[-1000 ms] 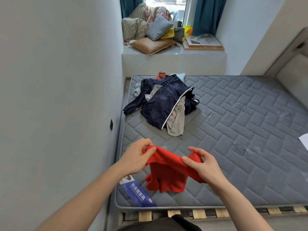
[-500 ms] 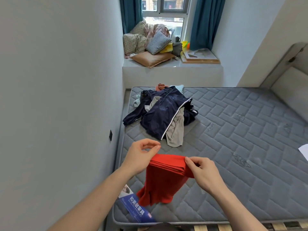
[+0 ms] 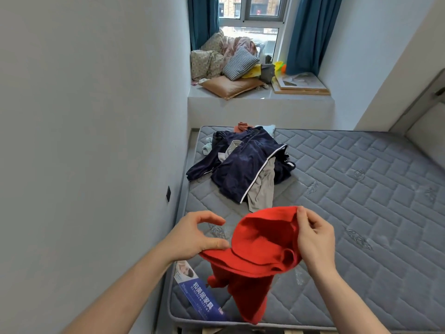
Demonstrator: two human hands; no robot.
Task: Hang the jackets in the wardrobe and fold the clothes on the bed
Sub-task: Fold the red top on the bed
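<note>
Bare grey mattress (image 3: 361, 189), clothes pile (image 3: 245, 169) at far left corner. Folding step: my right hand (image 3: 315, 239) pinches red garment (image 3: 260, 242) held above near edge; left hand (image 3: 192, 235) thumb-pinches its rim. Next: find edges, lay flat.

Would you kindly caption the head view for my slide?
Both hands, left and right, hold a red garment above the mattress.

A single head-worn wide-angle camera looks forward and down from the foot edge of the grey quilted mattress (image 3: 349, 189), close above it. It faces along the mattress toward the window ledge (image 3: 260, 102) beyond its far edge, a white wall bordering its left side.
</note>
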